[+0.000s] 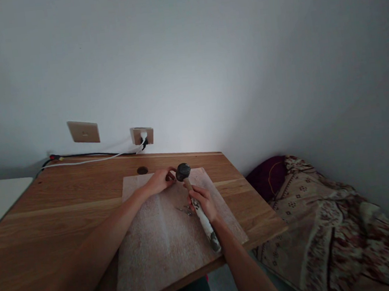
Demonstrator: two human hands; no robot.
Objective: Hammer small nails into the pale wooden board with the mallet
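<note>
My right hand [203, 200] is wrapped around the handle of a hammer [204, 223], which has a dark rounded head and a whitish, stained grip. The head points toward the wall, close beside the fingers of my left hand [160, 180]. Those fingers are curled together low over a pale wooden board [156, 242]; whatever is between them is too small to make out. A few small metal pieces that look like nails [189, 210] lie on the board, just left of my right hand.
Under the board is a brown wooden table [59, 215] with a round dark hole [142, 170] near its back. Cables [88, 161] run along the wall to a socket [142, 135]. At the right lies a bed with patterned bedding [313, 216]. A white surface [1, 198] stands at the far left.
</note>
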